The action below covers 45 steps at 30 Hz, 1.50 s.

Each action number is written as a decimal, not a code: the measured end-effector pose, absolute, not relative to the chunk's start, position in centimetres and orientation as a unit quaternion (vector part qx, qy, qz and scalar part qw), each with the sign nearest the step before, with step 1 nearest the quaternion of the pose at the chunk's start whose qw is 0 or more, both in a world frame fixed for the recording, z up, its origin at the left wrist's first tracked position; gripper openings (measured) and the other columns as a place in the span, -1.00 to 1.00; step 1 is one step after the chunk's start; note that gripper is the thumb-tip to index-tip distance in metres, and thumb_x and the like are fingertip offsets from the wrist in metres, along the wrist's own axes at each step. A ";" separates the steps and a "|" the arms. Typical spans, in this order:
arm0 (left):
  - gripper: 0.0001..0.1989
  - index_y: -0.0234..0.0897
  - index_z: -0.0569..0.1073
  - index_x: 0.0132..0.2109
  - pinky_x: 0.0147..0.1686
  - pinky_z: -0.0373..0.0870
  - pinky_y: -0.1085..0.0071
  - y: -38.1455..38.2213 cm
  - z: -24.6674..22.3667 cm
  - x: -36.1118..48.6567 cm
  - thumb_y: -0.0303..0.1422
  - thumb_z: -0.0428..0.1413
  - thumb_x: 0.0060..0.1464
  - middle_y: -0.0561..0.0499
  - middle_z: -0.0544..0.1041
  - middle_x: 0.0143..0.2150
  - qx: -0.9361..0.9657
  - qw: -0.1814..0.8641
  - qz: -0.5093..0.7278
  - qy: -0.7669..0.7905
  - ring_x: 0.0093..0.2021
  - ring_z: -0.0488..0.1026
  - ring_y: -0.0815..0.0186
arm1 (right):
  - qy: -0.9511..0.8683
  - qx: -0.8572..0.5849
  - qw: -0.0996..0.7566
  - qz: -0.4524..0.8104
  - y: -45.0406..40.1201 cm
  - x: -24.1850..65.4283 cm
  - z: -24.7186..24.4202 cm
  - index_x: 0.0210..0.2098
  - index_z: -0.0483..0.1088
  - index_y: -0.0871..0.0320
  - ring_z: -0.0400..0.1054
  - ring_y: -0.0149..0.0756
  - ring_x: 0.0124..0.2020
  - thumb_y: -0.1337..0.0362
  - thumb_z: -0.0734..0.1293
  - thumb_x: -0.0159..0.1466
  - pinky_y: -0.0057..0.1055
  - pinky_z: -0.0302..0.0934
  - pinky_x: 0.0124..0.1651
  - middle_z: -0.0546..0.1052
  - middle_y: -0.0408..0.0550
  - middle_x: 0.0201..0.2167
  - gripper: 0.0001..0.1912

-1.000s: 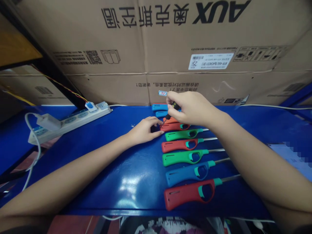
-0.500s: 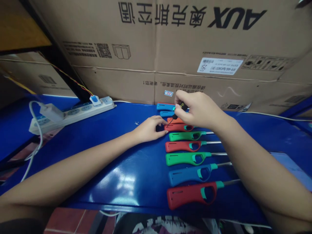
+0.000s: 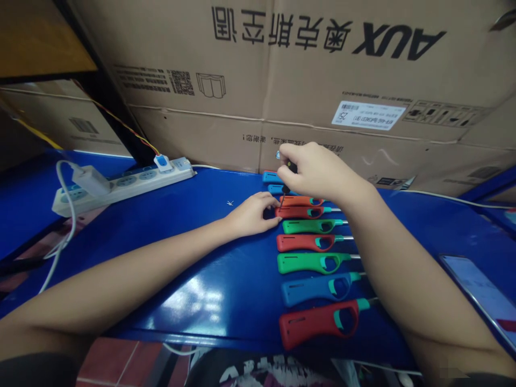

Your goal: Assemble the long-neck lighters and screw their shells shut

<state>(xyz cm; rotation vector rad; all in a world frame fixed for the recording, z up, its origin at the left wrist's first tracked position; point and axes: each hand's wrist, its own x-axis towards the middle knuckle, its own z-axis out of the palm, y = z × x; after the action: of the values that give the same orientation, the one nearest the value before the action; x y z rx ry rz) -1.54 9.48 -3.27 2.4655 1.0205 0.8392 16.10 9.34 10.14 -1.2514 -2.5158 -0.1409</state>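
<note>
My right hand [image 3: 312, 169] is closed around the dark handle of a screwdriver [image 3: 286, 189]. Its thin shaft points down, nearly upright, and the tip meets the handle of a red long-necked gas lighter [image 3: 296, 213]. Thumb and fingers of my left hand [image 3: 255, 214] hold the butt end of that same lighter against the table. Just behind it lies an orange lighter [image 3: 300, 201], with two blue lighters [image 3: 278, 189] farther back, partly hidden by my right hand. Nearer me, a green lighter [image 3: 302, 226] and several more in red, green and blue lie in a row.
Small metal screws [image 3: 230, 203] lie left of my left hand on the blue table [image 3: 177, 285]. A white power strip [image 3: 137, 185] with plugs and cables stands at the left. A large cardboard box [image 3: 226, 123] rises behind. A phone [image 3: 479, 290] rests beside my right forearm.
My right hand has shifted slightly left and the screwdriver now stands more upright over the red lighter. My left hand keeps its hold. The whole view has shifted a little.
</note>
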 end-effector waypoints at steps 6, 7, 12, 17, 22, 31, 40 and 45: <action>-0.83 -0.28 0.52 -0.12 -0.03 0.50 0.17 9.4 -3.4 -1.4 -0.32 0.21 0.15 -0.10 0.54 -0.14 0.872 0.166 0.293 0.354 -0.09 0.51 0.13 | -0.867 -0.457 0.176 -0.087 9.2 15.9 9.6 -0.26 0.43 0.12 0.11 -0.28 -0.51 0.24 0.21 0.23 -0.35 -0.11 -0.43 0.47 -0.05 -0.49 -0.81; -0.82 -0.28 0.51 -0.11 -0.03 0.49 0.17 9.4 -3.4 -1.5 -0.32 0.20 0.16 -0.10 0.54 -0.14 0.872 0.166 0.294 0.354 -0.09 0.51 0.13 | -0.868 -0.454 0.179 -0.092 9.1 16.0 9.5 -0.26 0.44 0.12 0.12 -0.28 -0.50 0.24 0.21 0.23 -0.35 -0.11 -0.42 0.48 -0.05 -0.48 -0.80; -0.83 -0.29 0.50 -0.12 -0.04 0.49 0.17 9.6 -3.7 -1.5 -0.32 0.19 0.16 -0.10 0.53 -0.14 0.874 0.165 0.298 0.347 -0.10 0.50 0.14 | -0.876 -0.434 0.183 -0.104 8.7 16.2 9.4 -0.27 0.44 0.13 0.19 -0.25 -0.48 0.23 0.19 0.24 -0.33 -0.13 -0.42 0.52 -0.01 -0.44 -0.78; -0.83 -0.27 0.50 -0.11 -0.04 0.49 0.19 9.6 -3.7 -1.5 -0.30 0.18 0.18 -0.08 0.53 -0.14 0.874 0.164 0.299 0.346 -0.11 0.50 0.16 | -0.876 -0.434 0.181 -0.109 8.7 16.2 9.4 -0.24 0.47 0.13 0.26 -0.22 -0.46 0.23 0.19 0.24 -0.32 -0.12 -0.40 0.57 0.02 -0.39 -0.75; -0.83 -0.27 0.51 -0.11 -0.07 0.51 0.23 9.6 -3.7 -1.5 -0.31 0.18 0.17 -0.07 0.54 -0.15 0.872 0.166 0.302 0.347 -0.14 0.52 0.19 | -0.871 -0.439 0.188 -0.112 9.0 16.4 9.2 -0.20 0.50 0.13 0.31 -0.19 -0.42 0.22 0.18 0.25 -0.32 -0.12 -0.38 0.59 0.03 -0.36 -0.71; -0.79 -0.31 0.53 -0.07 -0.07 0.51 0.22 9.6 -3.8 -1.5 -0.31 0.17 0.19 -0.10 0.54 -0.14 0.874 0.163 0.305 0.342 -0.14 0.52 0.19 | -0.849 -0.486 0.169 -0.120 9.5 16.5 9.0 -0.27 0.48 0.14 0.36 -0.15 -0.39 0.15 0.18 0.31 -0.31 -0.06 -0.38 0.59 0.08 -0.38 -0.70; -0.76 -0.32 0.53 -0.04 -0.07 0.50 0.23 9.6 -3.8 -1.5 -0.30 0.15 0.21 -0.11 0.53 -0.14 0.881 0.157 0.302 0.330 -0.14 0.51 0.19 | -0.875 -0.455 0.157 -0.047 9.2 16.8 9.0 0.14 0.32 0.24 0.47 -0.06 -0.21 0.22 0.15 0.38 -0.28 0.17 -0.28 0.60 0.22 -0.04 -0.60; -0.78 -0.32 0.53 -0.07 -0.06 0.49 0.22 9.6 -3.7 -1.5 -0.29 0.14 0.23 -0.10 0.53 -0.15 0.883 0.151 0.302 0.325 -0.13 0.50 0.18 | -0.852 -0.487 0.147 -0.121 8.7 16.3 9.2 -0.15 0.49 0.22 0.49 0.00 -0.26 0.07 0.14 0.41 -0.24 0.18 -0.26 0.63 0.16 -0.26 -0.60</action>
<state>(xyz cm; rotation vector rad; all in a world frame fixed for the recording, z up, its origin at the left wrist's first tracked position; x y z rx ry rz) -1.54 9.59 -3.70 2.5352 0.9339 0.8682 16.27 8.66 9.24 -1.4010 -2.4531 -0.3472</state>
